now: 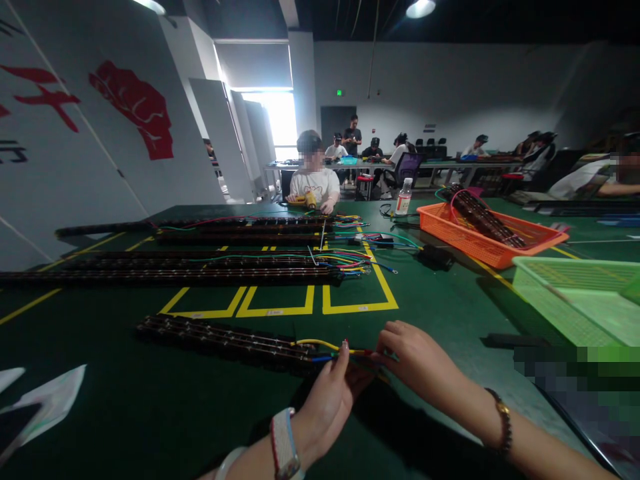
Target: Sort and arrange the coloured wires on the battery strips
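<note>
My left hand (333, 400) is closed around a bundle of wires, its thumb laid along the top. A yellow wire (320, 343) and a blue wire (321, 359) run into that grip from the right end of a long black strip assembly (225, 340), which lies on the green table. Just right of it, my right hand (413, 350) pinches the wires near their ends, fingertips bent down. A dark red bit shows between the two hands. The wire tips themselves are hidden by my right fingers.
Several similar black strips (200, 275) with coloured wires lie farther back. An orange basket (440, 235) holds another assembly; a green basket (550, 300) stands at right. A bottle (404, 197) is behind. Across the table a person (315, 183) holds a yellow tool. Yellow tape marks the table (280, 427).
</note>
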The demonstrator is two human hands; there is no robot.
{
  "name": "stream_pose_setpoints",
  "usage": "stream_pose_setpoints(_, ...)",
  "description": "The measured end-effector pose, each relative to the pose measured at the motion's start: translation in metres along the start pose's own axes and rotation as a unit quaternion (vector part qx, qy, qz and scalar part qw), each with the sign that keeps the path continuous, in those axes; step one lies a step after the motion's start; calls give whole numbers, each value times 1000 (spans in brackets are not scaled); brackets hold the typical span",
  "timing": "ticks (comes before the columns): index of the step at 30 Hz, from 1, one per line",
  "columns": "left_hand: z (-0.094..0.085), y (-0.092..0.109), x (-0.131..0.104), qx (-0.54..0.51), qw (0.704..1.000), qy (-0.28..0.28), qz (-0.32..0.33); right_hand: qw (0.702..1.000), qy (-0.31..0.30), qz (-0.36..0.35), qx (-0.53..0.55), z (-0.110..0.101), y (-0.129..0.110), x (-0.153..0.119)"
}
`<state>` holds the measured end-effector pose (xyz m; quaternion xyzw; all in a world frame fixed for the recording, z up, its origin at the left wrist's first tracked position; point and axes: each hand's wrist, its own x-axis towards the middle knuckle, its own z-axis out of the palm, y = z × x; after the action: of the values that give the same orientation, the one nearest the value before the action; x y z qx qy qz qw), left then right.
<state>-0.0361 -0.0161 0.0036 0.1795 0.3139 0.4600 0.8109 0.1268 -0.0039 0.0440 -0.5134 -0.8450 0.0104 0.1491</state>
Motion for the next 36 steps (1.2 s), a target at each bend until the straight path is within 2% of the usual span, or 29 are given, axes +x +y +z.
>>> stream_pose_setpoints(6,-7,-3,1,14,999,-30,1,998,49,-40,0,12,21,11)
stream_pose_setpoints(10,-12,-5,5,45,998,-45,7,997,44,-42,38,26,38,23)
stream_pose_setpoints(13,-11,-2,7,52,997,-50,-12,997,46,-49,31,35,49,35)
stream_pose_setpoints(20,-12,6,12,40,996,-63,-46,996,60,-44,51,55,61,51)
stream_pose_setpoints(28,-12,7,13,38,996,-60,-55,989,50,-40,135,62,68,44)
stream_pose_setpoints(33,-10,8,12,50,996,-49,-53,980,69,0,184,52,69,26)
stream_pose_setpoints(36,-10,8,12,46,996,-51,-56,979,104,-35,174,42,65,7)
